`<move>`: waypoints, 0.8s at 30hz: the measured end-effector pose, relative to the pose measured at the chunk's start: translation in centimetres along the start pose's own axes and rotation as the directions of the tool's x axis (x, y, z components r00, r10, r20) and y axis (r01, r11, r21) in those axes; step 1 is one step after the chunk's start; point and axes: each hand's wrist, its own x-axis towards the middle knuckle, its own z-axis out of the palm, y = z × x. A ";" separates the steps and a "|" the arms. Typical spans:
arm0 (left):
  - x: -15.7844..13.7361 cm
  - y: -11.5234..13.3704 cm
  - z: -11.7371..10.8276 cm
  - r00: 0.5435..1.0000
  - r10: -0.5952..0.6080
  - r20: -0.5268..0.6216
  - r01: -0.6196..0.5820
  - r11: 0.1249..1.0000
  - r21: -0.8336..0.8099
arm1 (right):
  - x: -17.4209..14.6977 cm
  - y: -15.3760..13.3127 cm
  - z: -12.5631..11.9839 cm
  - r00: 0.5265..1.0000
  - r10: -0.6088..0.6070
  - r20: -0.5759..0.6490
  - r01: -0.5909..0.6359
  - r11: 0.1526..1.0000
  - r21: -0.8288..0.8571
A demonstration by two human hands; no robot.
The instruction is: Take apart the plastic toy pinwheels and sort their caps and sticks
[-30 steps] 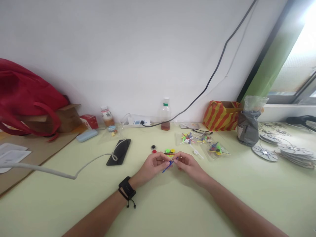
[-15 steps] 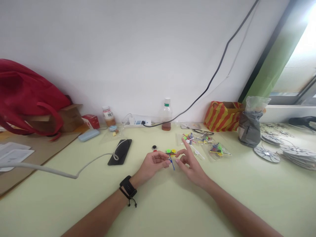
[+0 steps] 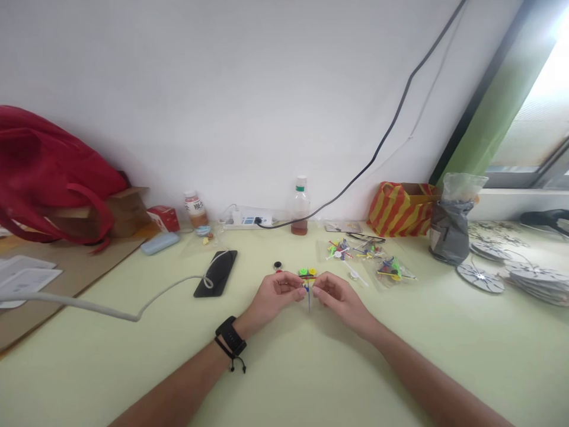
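Note:
A thin blue plastic stick [image 3: 309,301] hangs between my two hands, blurred and pointing down. My left hand [image 3: 279,293] is closed in a pinch on it, with thumb and forefinger together. From the other side, my right hand [image 3: 338,298] also pinches at the stick with fingers curled; its exact hold is too small to make out. Just behind the fingertips lie a green plastic disc [image 3: 303,271] and a yellow plastic disc [image 3: 312,271], partly covered by my hands. A small black-and-silver round piece [image 3: 278,265] rests beyond my left hand.
Clear bags of coloured plastic parts [image 3: 395,270] lie right of my hands. A black phone [image 3: 216,274] with a cable lies left. Along the wall stand a bottle [image 3: 300,207], a power strip [image 3: 249,221] and a striped bag [image 3: 398,210]. Flat discs [image 3: 480,279] are stacked far right.
My right hand has closed from a raised, spread forefinger into a pinch beside the left fingertips. The blue stick has turned and now hangs more upright. My left hand has barely moved.

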 end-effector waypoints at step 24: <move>0.2 -0.2 -0.2 0.993 0.065 -0.097 -0.060 0.997 0.048 | -0.6 -1.6 0.1 0.969 0.224 0.107 -0.248 0.877 0.411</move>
